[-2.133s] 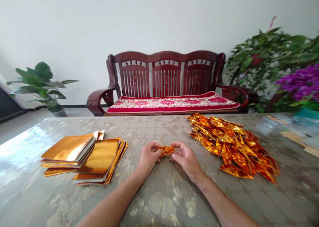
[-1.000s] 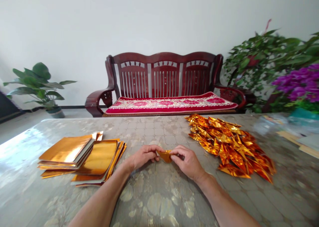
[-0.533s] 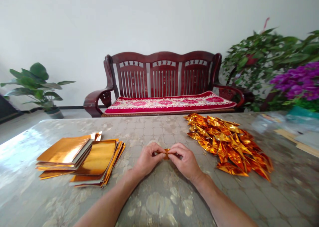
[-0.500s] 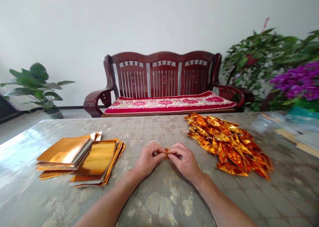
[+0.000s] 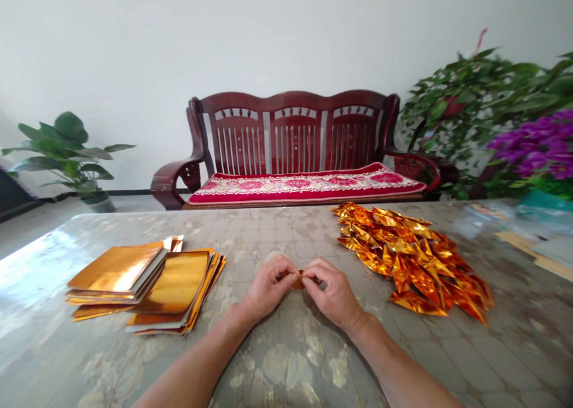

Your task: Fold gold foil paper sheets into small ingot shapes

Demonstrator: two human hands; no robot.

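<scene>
Between my hands, just above the table, is a small piece of gold foil paper [image 5: 299, 281], mostly hidden by my fingers. My left hand [image 5: 272, 284] is closed and pinches its left end between thumb and forefinger. At the other end, my right hand [image 5: 332, 289] is closed in a like pinch. Left of my hands lie stacks of flat gold foil sheets [image 5: 176, 281], some with grey undersides. A heap of folded, pointed gold foil pieces [image 5: 414, 256] spreads over the table on the right.
The table [image 5: 286, 360] has a shiny patterned cover. Clear plastic bags [image 5: 481, 217] and tan card [image 5: 537, 256] lie at its right side. Beyond it stand a dark red wooden bench [image 5: 293, 104], a potted plant [image 5: 71, 148] and purple flowers [image 5: 537, 145].
My fingertips have drawn slightly closer together, and less of the gold foil paper shows between them. The stacks and the heap lie as before.
</scene>
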